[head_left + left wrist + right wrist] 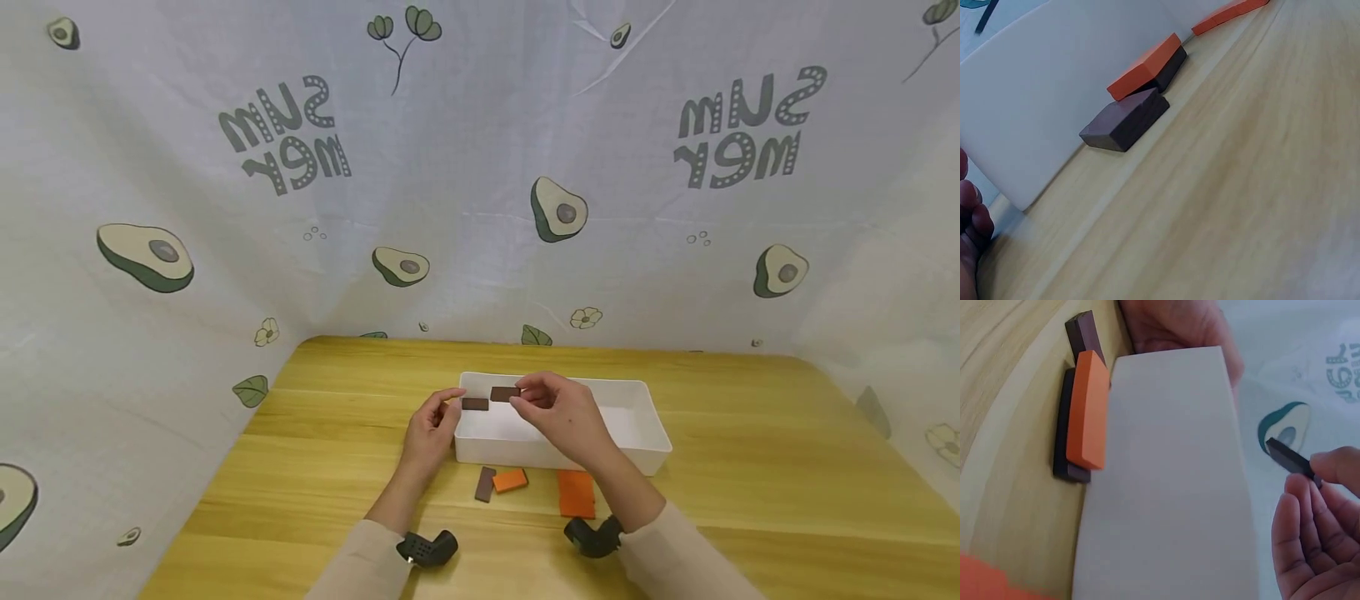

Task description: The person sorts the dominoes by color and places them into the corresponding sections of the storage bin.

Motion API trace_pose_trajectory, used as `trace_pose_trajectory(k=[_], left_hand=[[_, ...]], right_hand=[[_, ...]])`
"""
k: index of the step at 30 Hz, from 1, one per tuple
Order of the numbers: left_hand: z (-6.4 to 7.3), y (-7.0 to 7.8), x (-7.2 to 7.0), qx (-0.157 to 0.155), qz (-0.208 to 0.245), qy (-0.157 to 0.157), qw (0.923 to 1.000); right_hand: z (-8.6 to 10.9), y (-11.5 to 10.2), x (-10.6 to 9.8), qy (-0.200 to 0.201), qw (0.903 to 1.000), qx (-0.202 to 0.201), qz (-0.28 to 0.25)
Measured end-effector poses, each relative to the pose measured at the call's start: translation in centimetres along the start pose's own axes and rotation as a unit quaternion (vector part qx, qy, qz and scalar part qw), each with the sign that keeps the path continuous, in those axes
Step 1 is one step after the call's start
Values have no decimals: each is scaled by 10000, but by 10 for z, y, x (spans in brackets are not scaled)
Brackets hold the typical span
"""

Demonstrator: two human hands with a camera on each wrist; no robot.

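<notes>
My right hand (566, 417) pinches a small dark brown rectangular block (505, 393) between thumb and fingertips, above the white box (525, 452). The right wrist view shows this block (1290, 457) tilted, held at one end. My left hand (431, 433) grips the box's left end, its index finger at the rim. Beside those fingertips, another dark brown block (476, 404) is at the box's left end. On the table in front lie a brown block (1124, 120) and an orange block (1146, 67) resting on a dark one.
Orange flat pieces (576, 494) lie on the wooden table (315, 467) before the box, near my right wrist. Black wrist devices (427, 550) sit on both wrists. A printed cloth (480, 167) hangs behind the table and along its sides.
</notes>
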State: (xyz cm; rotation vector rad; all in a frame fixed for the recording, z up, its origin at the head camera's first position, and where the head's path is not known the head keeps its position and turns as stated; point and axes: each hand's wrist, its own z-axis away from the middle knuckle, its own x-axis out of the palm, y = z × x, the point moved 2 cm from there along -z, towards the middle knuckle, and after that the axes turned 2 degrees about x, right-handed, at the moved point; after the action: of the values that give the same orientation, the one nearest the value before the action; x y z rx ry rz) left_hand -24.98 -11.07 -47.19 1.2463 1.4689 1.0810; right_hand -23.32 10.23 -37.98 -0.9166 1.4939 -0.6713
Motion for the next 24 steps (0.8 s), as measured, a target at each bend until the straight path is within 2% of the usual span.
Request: trace_pose_trajectory(k=[6, 13, 24], left_hand=[[-1, 0, 0, -100, -62, 27, 9999], [-1, 1, 0, -106, -57, 17, 9999], [-1, 1, -1, -31, -108, -15, 9999]], right_hand=[[-18, -2, 22, -130, 9991, 244, 332], [-34, 2, 44, -578, 9952, 638, 458], [-44, 6, 51, -1049, 9888, 791, 704]])
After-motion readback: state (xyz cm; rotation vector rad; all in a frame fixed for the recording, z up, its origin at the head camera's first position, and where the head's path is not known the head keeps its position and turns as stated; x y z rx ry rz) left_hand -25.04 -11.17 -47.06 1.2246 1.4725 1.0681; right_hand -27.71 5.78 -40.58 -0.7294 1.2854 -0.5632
